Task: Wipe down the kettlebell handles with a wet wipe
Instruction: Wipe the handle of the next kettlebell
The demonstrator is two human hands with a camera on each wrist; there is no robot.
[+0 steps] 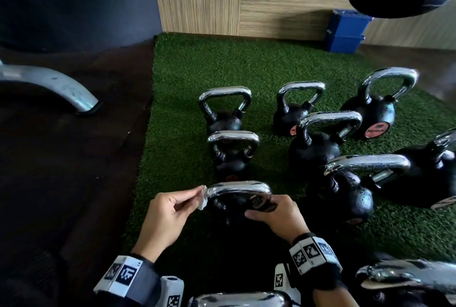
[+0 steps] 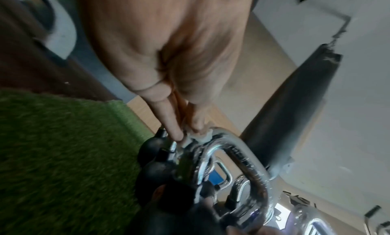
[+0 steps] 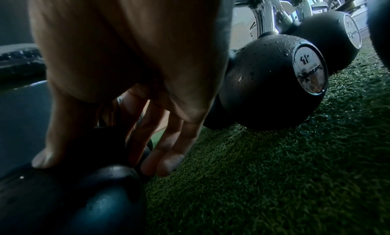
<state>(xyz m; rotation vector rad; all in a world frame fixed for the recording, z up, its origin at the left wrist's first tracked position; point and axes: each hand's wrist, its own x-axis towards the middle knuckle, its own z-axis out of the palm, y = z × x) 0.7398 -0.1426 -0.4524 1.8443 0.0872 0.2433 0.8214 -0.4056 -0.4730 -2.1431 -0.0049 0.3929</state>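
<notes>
My left hand (image 1: 164, 215) pinches a small wet wipe (image 1: 202, 197) between thumb and fingertips, pressing it against the left corner of the chrome handle (image 1: 238, 188) of the nearest kettlebell (image 3: 69, 203), which stands on the green turf (image 1: 187, 72). My right hand (image 1: 275, 216) steadies the kettlebell, fingers curled over the handle's right end and thumb against the black body. The wipe is soft, limp and light, so I judge a fingertip pinch is enough. The kettlebell looks heavy and stiff, its chrome slick and beaded with droplets. I would brace it rather than lift it. A blue box (image 1: 345, 31) stands by the wall; I cannot tell its contents
</notes>
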